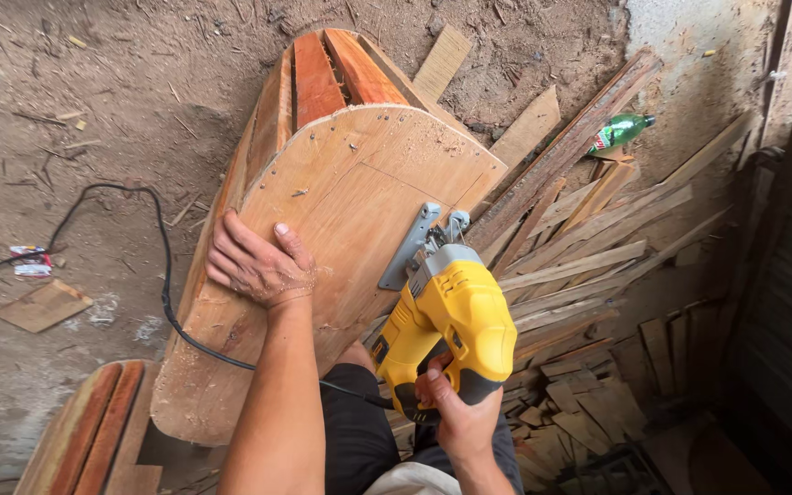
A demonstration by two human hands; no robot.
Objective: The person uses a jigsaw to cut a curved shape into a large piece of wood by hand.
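Dirt floor; right hand (456, 412) grips jigsaw (446, 321) on plywood panel (341, 192).

Bare dirt floor (93, 82), littered with sawdust, chips and twigs; a black power cord (153, 238) loops across it. At left lie a flat wood offcut (43, 305) and a small crumpled wrapper (29, 261). At right a heap of scrap slats (588, 247) spreads over the ground, with a green plastic bottle (621, 131) lying at its upper edge near the wall.
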